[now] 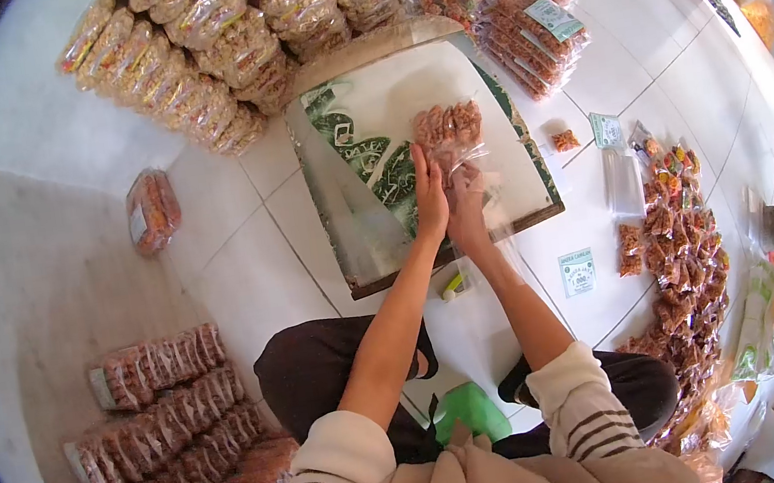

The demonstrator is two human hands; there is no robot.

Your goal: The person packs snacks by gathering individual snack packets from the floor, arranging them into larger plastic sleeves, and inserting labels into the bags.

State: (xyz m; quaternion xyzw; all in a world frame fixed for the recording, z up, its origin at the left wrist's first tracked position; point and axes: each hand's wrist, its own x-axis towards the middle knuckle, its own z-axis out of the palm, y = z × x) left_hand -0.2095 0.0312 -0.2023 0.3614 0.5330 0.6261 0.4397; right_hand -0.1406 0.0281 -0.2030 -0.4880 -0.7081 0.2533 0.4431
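A clear plastic bag of brown snack pieces (450, 124) lies on a low, worn board-topped table (357, 236) in front of me. My right hand (466, 204) is closed on the gathered clear plastic at the bag's near end. Against the left side of the bag, my left hand (431, 198) lies with its fingers stretched straight, touching the plastic. The two hands meet at the wrists and partly hide the plastic between them. Loose plastic trails toward the table's near edge. A small yellow-green object (454, 286) is on the floor just below that edge.
Bagged pale snacks (202, 21) are stacked behind the table. Packed brown snacks (536, 36) stand at the back right. Rows of brown packs (165, 408) lie at left, and one pack (153, 211) is by the wall. Small snack bags (686, 251) and a printed label (578, 272) lie at right.
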